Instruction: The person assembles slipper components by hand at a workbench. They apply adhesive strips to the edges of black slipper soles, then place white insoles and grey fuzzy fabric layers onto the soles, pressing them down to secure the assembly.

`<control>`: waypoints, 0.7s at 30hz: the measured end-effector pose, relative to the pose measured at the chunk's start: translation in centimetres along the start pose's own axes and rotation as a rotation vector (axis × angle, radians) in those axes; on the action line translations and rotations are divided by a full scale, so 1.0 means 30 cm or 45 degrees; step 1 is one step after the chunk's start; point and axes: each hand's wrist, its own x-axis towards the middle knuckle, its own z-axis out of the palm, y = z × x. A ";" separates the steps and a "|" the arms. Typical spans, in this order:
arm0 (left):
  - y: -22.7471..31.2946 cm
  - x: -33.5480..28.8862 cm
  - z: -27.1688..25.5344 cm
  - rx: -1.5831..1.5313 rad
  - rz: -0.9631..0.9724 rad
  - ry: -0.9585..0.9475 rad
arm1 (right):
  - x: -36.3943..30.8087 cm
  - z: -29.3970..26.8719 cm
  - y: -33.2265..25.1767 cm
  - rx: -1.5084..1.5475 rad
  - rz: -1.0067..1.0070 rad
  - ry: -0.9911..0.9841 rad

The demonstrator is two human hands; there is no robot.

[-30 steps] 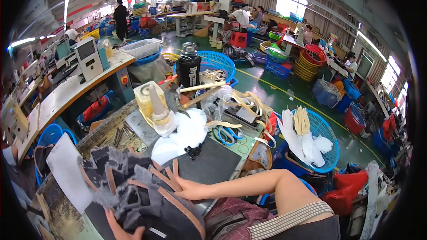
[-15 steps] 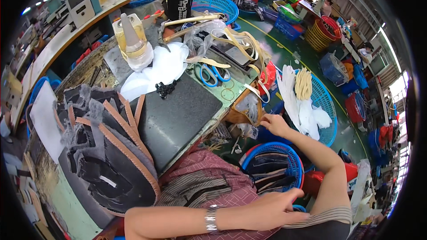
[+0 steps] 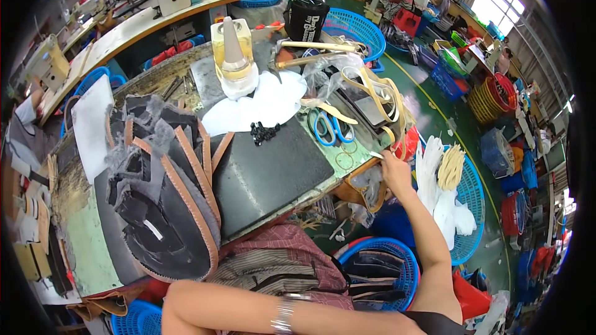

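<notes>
My right hand (image 3: 395, 172) is at the right edge of the worktable, fingers closed around the end of a narrow pale strip (image 3: 376, 155). Just below it hangs a tan open pouch (image 3: 357, 196) with clear plastic inside. Cream bands (image 3: 397, 102) lie looped above the hand, and blue-handled scissors (image 3: 335, 127) rest to its left. My left forearm (image 3: 230, 310), with a metal bracelet, crosses the bottom of the view; its hand is out of sight. Dark shoe-upper pieces with brown stitched edging (image 3: 167, 223) are stacked at the left, beside a black slab (image 3: 267, 180).
A glue bottle (image 3: 233, 62), white sheets (image 3: 261, 105) and small black pieces (image 3: 264, 132) occupy the table's middle. A blue basket (image 3: 469, 211) with pale strips stands at the right. Another blue basket (image 3: 379, 273), holding dark pieces, sits beside my lap.
My right hand has moved up from the pouch to the table edge and closed on a pale strip. My left hand has slipped out of view behind my right arm. The view has shifted.
</notes>
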 end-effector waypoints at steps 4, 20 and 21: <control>-0.047 -0.269 -0.176 0.683 -0.501 1.074 | 0.046 -0.260 -0.090 -0.093 -0.133 0.052; 0.153 -0.459 0.035 0.293 0.921 1.218 | 0.293 -0.636 -0.353 0.072 -0.916 0.471; 0.154 -0.510 0.089 0.376 0.927 1.290 | 0.340 -0.593 -0.262 0.052 -0.824 0.332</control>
